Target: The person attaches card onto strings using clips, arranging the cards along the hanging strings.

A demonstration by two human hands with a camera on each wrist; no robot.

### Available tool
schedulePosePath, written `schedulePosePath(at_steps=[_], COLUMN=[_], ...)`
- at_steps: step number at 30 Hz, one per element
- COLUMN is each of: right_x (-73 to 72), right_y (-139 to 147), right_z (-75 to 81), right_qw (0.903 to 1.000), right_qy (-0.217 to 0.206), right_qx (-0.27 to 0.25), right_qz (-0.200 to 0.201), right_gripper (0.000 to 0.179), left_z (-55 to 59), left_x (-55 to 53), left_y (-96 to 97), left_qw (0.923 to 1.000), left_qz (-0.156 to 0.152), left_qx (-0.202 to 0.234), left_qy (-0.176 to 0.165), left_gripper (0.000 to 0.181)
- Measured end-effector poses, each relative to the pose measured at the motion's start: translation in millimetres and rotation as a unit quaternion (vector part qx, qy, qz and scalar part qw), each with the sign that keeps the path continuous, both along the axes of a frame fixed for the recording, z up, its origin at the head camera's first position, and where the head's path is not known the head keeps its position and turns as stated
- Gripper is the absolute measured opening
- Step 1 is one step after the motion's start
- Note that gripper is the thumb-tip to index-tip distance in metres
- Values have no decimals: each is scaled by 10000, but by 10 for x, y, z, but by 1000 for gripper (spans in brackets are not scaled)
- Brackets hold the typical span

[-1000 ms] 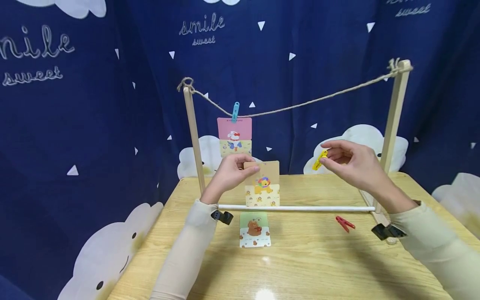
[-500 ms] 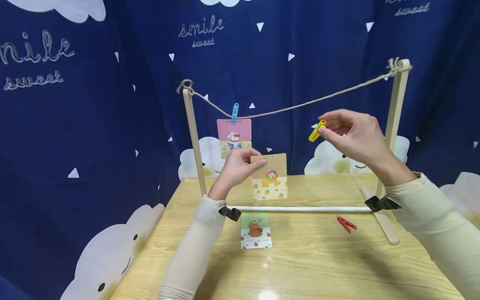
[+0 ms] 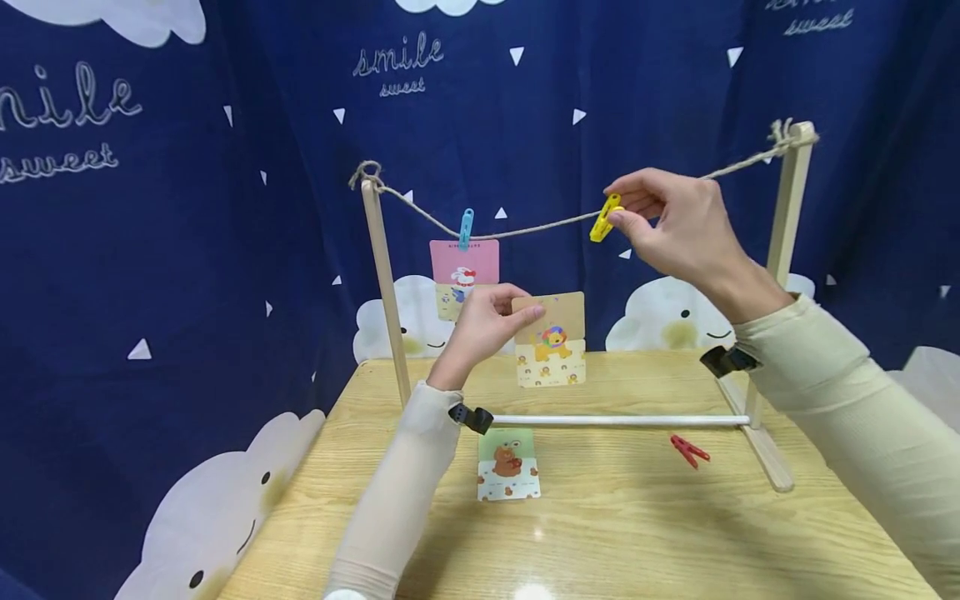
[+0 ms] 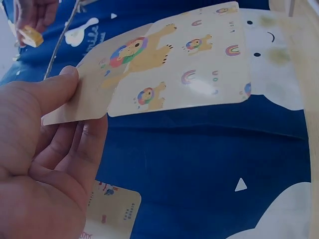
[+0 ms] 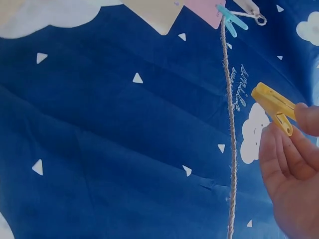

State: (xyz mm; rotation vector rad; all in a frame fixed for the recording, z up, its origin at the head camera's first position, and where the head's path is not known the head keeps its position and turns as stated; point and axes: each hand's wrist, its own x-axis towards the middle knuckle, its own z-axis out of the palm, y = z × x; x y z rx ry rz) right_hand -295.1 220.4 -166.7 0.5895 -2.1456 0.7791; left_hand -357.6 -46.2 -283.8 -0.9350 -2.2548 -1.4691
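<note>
My left hand (image 3: 483,329) pinches the upper left corner of a tan and cream lion card (image 3: 551,350), held in the air below the rope. In the left wrist view the thumb presses the face of the card (image 4: 184,59) with fingers behind it. My right hand (image 3: 678,225) holds a yellow clothespin (image 3: 604,218) between thumb and fingers, close to the rope (image 3: 547,226). The right wrist view shows the clothespin (image 5: 274,107) beside the rope, apart from it. A pink rabbit card (image 3: 465,267) hangs on the rope from a blue clothespin (image 3: 466,228).
A green and white bear card (image 3: 508,467) and a red clothespin (image 3: 689,451) lie on the wooden table (image 3: 600,533). Two wooden posts, left (image 3: 385,283) and right (image 3: 789,208), bear the rope. A white rod (image 3: 615,421) runs low between them. A blue curtain (image 3: 637,108) hangs behind.
My right hand has risen and moved left with the yellow clothespin, up to the rope's height. My left hand has carried the lion card up and to the right.
</note>
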Motion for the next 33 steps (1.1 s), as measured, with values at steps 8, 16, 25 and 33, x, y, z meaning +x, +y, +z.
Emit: schedulePosePath(at_steps=[8, 16, 25, 33], right_x=[-171, -333, -466, -538], right_y=[-122, -250, -347, -384], right_z=[192, 310, 349, 345], right_qw=[9999, 9984, 9975, 9973], right_qy=[-97, -557, -687, -729], right_qx=[103, 51, 138, 94], right_qz=[39, 36, 64, -42], right_gripper=[22, 22, 14, 11], left_z=[75, 149, 198, 275], left_x=[-55, -64, -77, -122], left_y=[43, 65, 78, 85], left_qw=[9996, 9986, 9970, 9970], left_qz=[222, 388, 611, 575], left_qx=[93, 329, 430, 516], left_qy=[-117, -112, -180, -10], left_gripper=[18, 19, 18, 17])
